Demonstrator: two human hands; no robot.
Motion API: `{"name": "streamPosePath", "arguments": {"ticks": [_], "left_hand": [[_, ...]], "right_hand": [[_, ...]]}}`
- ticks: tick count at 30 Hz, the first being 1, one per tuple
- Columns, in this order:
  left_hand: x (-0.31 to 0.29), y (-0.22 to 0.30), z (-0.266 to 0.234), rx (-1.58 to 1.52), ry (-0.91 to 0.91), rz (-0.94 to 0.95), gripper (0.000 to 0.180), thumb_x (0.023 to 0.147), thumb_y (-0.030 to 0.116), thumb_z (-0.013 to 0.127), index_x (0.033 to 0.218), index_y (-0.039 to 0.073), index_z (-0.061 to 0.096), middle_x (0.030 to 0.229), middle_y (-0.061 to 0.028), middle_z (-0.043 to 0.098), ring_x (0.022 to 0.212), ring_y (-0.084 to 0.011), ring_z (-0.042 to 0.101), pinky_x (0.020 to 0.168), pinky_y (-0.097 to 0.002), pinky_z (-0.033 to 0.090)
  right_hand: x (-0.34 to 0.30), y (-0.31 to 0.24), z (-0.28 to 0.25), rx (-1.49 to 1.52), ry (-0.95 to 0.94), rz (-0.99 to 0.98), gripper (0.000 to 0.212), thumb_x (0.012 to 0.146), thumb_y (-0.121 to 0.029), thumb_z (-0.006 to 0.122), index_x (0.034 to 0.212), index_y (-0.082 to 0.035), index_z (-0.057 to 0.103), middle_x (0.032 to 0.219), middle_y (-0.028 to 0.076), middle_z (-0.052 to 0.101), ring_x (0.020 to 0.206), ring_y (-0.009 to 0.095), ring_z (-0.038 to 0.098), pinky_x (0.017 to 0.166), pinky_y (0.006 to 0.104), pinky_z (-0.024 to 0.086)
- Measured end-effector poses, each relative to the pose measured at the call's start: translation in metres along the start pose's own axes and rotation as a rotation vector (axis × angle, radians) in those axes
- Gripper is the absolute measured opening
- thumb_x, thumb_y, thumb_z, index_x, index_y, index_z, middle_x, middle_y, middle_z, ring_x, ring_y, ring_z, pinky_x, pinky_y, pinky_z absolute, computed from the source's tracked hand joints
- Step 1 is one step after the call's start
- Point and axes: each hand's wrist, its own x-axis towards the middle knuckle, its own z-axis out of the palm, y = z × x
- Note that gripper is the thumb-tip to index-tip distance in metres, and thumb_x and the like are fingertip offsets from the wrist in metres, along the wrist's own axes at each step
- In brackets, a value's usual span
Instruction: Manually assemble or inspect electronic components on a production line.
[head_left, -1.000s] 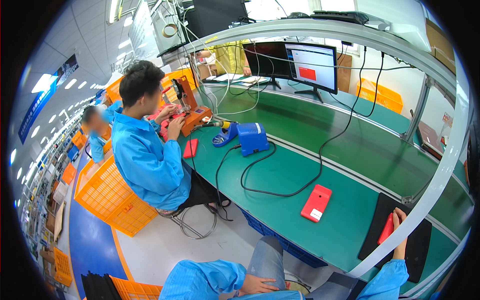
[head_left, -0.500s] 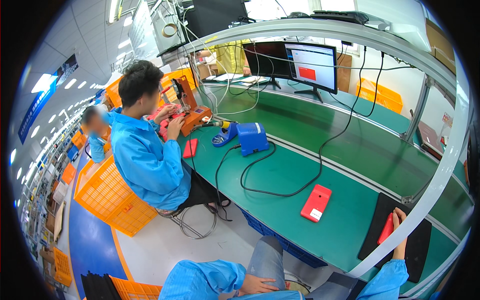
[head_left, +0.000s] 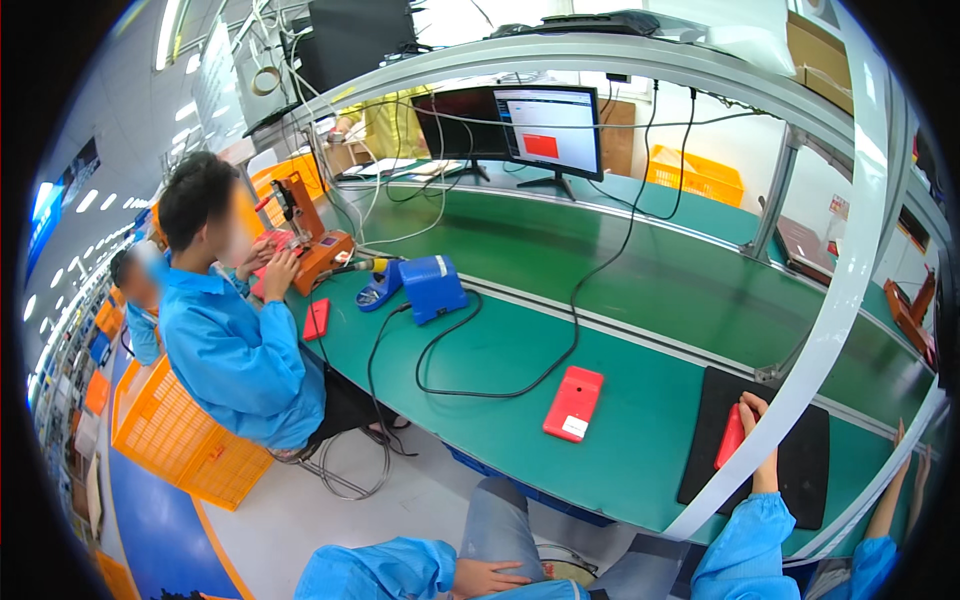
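My right hand is on the black mat at the right end of the bench. Its fingers curl round the upper right edge of a red plastic device, partly covered by a white upright strip. My left hand lies on my thigh with its fingers stretched out, holding nothing. Nearer the bench's middle, a second red device lies flat, with a small dark hole and a white label on its face.
A blue soldering station stands farther left, its black cable looping over the green bench. Beside it, a co-worker handles an orange fixture. The white strip crosses before my right arm. Another person's arm shows at far right.
The view has turned right, so the scene sits farther left. Another person's arm has come into sight at the right edge. My right hand stays on the red device, my left on my thigh.
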Motion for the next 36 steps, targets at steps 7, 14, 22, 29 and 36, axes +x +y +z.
{"name": "streamPosePath", "arguments": {"ticks": [7, 14, 22, 29, 36], "left_hand": [[0.001, -0.002, 0.003, 0.090, -0.054, 0.008, 0.140, 0.036, 0.055, 0.078, 0.140, -0.012, 0.012, 0.149, -0.0211, 0.017, 0.142, -0.0328, 0.002, 0.113, -0.0571, -0.001], [0.001, -0.001, -0.001, 0.138, -0.098, 0.015, 0.141, 0.036, 0.056, 0.078, 0.140, -0.012, 0.012, 0.149, -0.0218, 0.016, 0.142, -0.0330, 0.002, 0.113, -0.0577, -0.001], [-0.001, -0.002, -0.005, 0.056, 0.045, 0.042, 0.137, 0.036, 0.050, 0.079, 0.141, -0.009, 0.013, 0.149, -0.0204, 0.018, 0.142, -0.0335, 0.003, 0.112, -0.0582, 0.000], [0.007, 0.005, -0.016, 0.195, -0.238, -0.022, 0.091, 0.064, 0.039, 0.068, 0.137, -0.003, 0.032, 0.143, -0.0186, 0.031, 0.141, -0.0339, 0.012, 0.112, -0.0572, 0.007], [-0.021, -0.005, 0.072, 0.132, -0.258, -0.059, 0.058, 0.080, 0.028, 0.050, 0.131, 0.003, 0.046, 0.142, -0.0194, 0.034, 0.138, -0.0376, 0.018, 0.111, -0.0569, 0.011]], "right_hand": [[-0.002, -0.006, -0.006, -0.023, 0.030, 0.026, 0.032, 0.089, -0.020, 0.060, 0.113, 0.001, 0.060, 0.107, 0.012, 0.063, 0.100, 0.020, 0.059, 0.088, 0.0319, 0.046], [0.002, 0.002, -0.007, 0.108, 0.201, 0.050, 0.033, 0.090, -0.018, 0.059, 0.117, 0.002, 0.059, 0.113, 0.011, 0.062, 0.103, 0.017, 0.058, 0.089, 0.0290, 0.044], [0.010, 0.029, -0.008, 0.123, 0.108, 0.045, 0.034, 0.095, -0.026, 0.052, 0.118, -0.001, 0.056, 0.108, 0.012, 0.062, 0.101, 0.017, 0.057, 0.090, 0.0300, 0.042], [0.003, 0.020, -0.015, 0.280, 0.183, 0.136, 0.022, 0.088, -0.009, 0.054, 0.106, 0.001, 0.062, 0.097, 0.008, 0.065, 0.092, 0.015, 0.060, 0.082, 0.0295, 0.047], [0.011, 0.016, -0.021, 0.354, 0.361, 0.210, 0.028, 0.092, -0.018, 0.054, 0.115, -0.001, 0.059, 0.110, 0.011, 0.064, 0.103, 0.017, 0.058, 0.089, 0.0297, 0.045]]}}
